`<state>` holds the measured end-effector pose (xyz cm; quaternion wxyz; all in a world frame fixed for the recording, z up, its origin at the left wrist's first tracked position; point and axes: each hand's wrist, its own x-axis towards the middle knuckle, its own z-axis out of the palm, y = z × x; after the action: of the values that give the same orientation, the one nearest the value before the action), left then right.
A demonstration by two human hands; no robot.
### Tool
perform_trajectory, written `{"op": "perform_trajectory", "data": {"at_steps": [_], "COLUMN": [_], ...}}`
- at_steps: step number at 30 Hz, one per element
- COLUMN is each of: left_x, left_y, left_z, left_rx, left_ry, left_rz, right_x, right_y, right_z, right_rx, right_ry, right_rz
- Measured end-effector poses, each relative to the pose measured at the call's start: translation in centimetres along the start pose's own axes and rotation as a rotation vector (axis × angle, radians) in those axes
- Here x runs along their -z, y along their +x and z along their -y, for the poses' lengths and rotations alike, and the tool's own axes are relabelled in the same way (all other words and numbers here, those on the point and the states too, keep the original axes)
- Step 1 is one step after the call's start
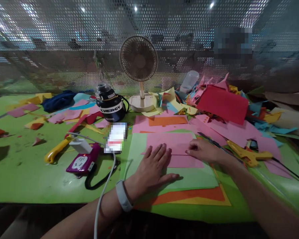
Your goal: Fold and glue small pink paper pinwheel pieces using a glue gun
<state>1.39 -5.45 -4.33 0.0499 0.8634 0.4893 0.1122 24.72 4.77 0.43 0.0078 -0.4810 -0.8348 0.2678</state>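
Observation:
My left hand [156, 166] lies flat with fingers spread, pressing on a pink sheet [181, 161] and the light green sheet [139, 152] beneath it. A straight edge or fold line runs across the pink sheet beside my left fingertips. At the right end of that line my right hand [201, 151] is closed, its thumb and forefinger pinched at the pink sheet's edge. Orange [189, 196] and yellow sheets stick out under the green one, at the near side.
A yellow glue gun [251, 154] lies right of my right hand. Left are a purple power socket [82, 162], a phone [116, 137], a white cable over my left arm and a yellow-handled tool [56, 151]. Behind stand a bottle [111, 106], a fan [139, 59] and heaped paper scraps [221, 103].

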Motion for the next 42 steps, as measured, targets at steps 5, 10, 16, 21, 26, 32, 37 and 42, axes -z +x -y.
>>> {"op": "perform_trajectory", "data": {"at_steps": [5,10,16,21,26,32,37,42], "left_x": [0.7,0.7,0.3,-0.1,0.0,0.8,0.8,0.6], "left_y": [0.1,0.2,0.1,0.0,0.1,0.3,0.3,0.1], "left_z": [-0.3,-0.4,-0.1,0.0,0.0,-0.6,-0.6,-0.3], "left_rx": [0.018,0.027,0.029,0.030,0.021,0.045,0.039,0.026], "left_ry": [-0.022,-0.011,-0.020,-0.022,-0.006,-0.013,0.002,0.000], "left_rz": [0.042,0.070,0.053,0.030,0.032,0.070,0.084,0.090], "right_x": [-0.5,-5.1,-7.1,-7.3,-7.6,-7.5,-7.6,-7.6], "right_y": [-1.0,-2.4,-3.0,-2.8,-2.9,-2.8,-2.9,-3.0], "right_z": [2.1,4.3,3.8,3.2,3.2,3.2,3.2,3.1], "right_rx": [0.023,0.235,0.252,0.301,0.302,0.316,0.310,0.311], "right_ry": [-0.076,-0.169,-0.214,-0.254,-0.320,-0.343,-0.374,-0.346], "right_rz": [-0.320,-0.244,-0.163,-0.236,-0.235,-0.246,-0.246,-0.244]}}
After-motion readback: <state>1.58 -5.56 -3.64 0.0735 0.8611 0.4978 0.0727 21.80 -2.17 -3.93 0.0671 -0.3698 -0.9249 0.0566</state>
